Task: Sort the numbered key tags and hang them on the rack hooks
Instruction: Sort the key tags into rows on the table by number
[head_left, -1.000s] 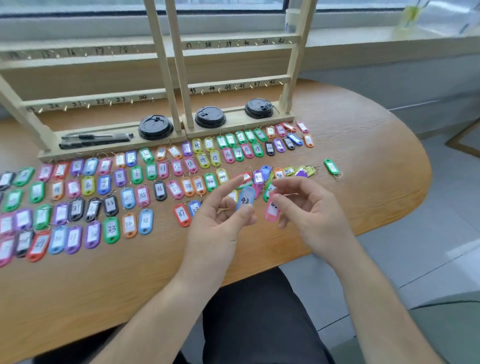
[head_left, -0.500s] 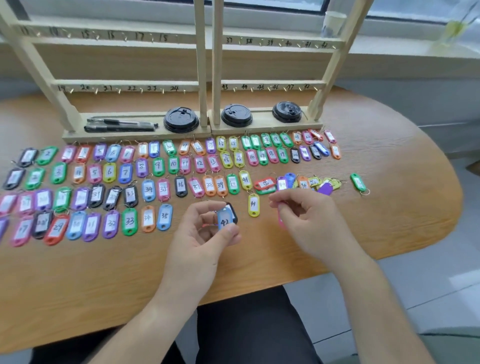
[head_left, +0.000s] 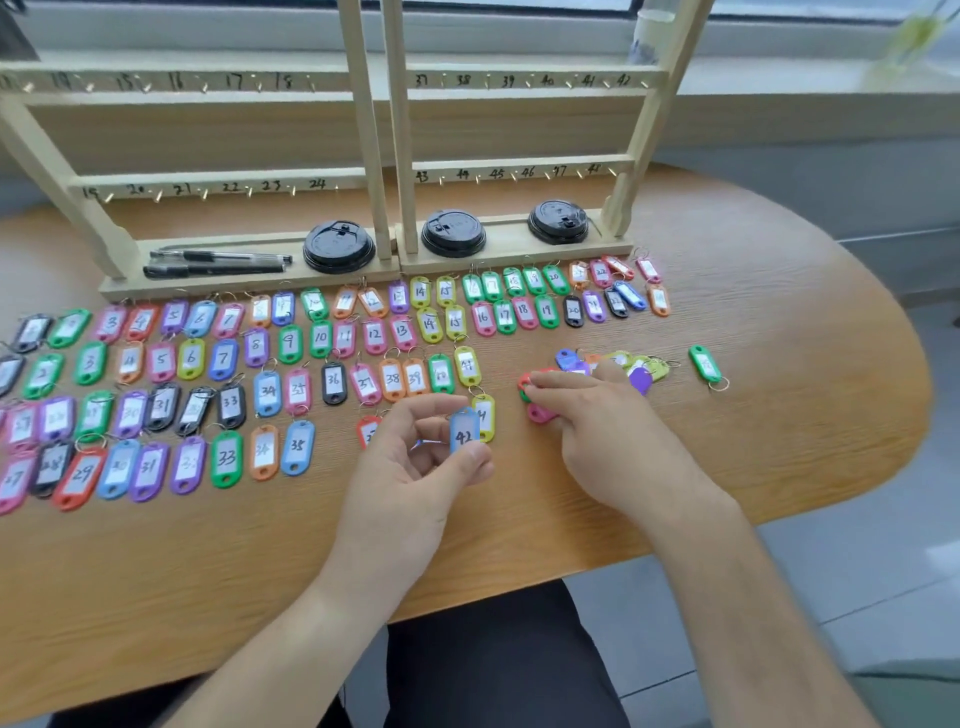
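While seated at a wooden table (head_left: 208, 571), dark trousers (head_left: 493, 665) showing below its near edge, a person sorts numbered key tags. The left hand (head_left: 410, 467) is raised just above the tabletop, pinching blue tag 42 (head_left: 463, 434) upright between thumb and fingertips, its number facing the camera. Just behind it lies a yellow tag (head_left: 486, 415). The right hand (head_left: 597, 436) reaches palm down to the right, fingers stretched over the near edge of a loose pile (head_left: 618, 362) of unsorted tags. A pink tag (head_left: 540, 414) peeks out from under those fingers, and the index tip meets a red tag (head_left: 523, 385); whether the hand grips either cannot be told. A lone green tag (head_left: 705, 364) lies well apart on the pile's right. Across the left and middle of the table, sorted tags (head_left: 225, 358) in many colours lie flat in rows, several numbers appearing twice. Behind them stands the wooden rack (head_left: 384, 130), its base holding two black pens (head_left: 218, 262) and three black cup lids (head_left: 338, 247). Small hooks (head_left: 644, 83) line its rails, with handwritten numbers running to 24 on the lower left, 43 to 48 on the lower right and 37 to 42 above. Beyond the rack a pale cup (head_left: 647, 36) stands on the window sill (head_left: 779, 78).
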